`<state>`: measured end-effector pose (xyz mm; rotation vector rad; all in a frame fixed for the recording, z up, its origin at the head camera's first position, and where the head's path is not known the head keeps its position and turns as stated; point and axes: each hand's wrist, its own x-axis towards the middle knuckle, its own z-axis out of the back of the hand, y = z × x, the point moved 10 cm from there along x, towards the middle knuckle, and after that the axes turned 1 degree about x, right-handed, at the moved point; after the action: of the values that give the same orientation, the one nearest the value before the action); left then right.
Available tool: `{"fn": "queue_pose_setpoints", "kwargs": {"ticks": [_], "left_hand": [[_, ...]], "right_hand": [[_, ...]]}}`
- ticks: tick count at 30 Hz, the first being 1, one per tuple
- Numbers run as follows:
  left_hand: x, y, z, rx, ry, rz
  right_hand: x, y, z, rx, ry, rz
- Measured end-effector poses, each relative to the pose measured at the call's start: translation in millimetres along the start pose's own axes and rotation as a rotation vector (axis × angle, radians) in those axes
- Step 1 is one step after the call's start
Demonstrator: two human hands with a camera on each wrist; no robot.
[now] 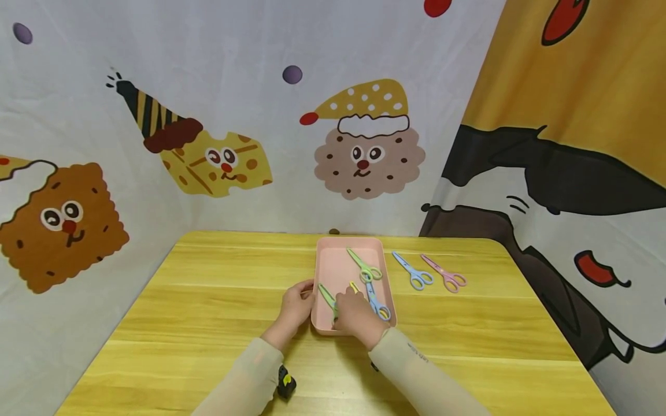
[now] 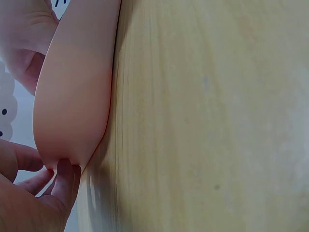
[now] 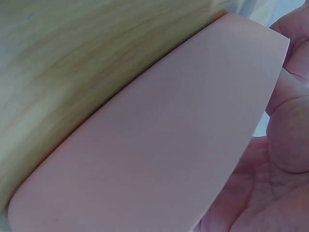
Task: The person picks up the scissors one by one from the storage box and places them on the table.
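A pink tray lies on the wooden table, holding several child-size scissors. My left hand is at its left side; in the left wrist view the fingers grip the outer wall near a corner. Inside the tray, my right hand reaches down over the green scissors at the near left, covering their handles. Its fingertips are hidden, so a hold cannot be confirmed. Partly covered yellow scissors show beyond the knuckles. Blue scissors lie right of this hand, below another green pair.
Right of the tray, a second blue pair of scissors and a pink pair lie side by side on the table. A printed cloth with cartoon figures hangs behind the table.
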<state>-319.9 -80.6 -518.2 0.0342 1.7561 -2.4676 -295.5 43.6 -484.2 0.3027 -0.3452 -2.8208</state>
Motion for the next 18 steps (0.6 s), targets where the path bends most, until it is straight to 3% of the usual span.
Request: {"fn": "queue_pose_setpoints", "kwargs": {"ticks": [18], "left_hand": [[-1.3, -2.8, 0.4, 0.014, -0.004, 0.004]], "right_hand": [[3, -11, -0.3, 0.023, 0.003, 0.004]]}}
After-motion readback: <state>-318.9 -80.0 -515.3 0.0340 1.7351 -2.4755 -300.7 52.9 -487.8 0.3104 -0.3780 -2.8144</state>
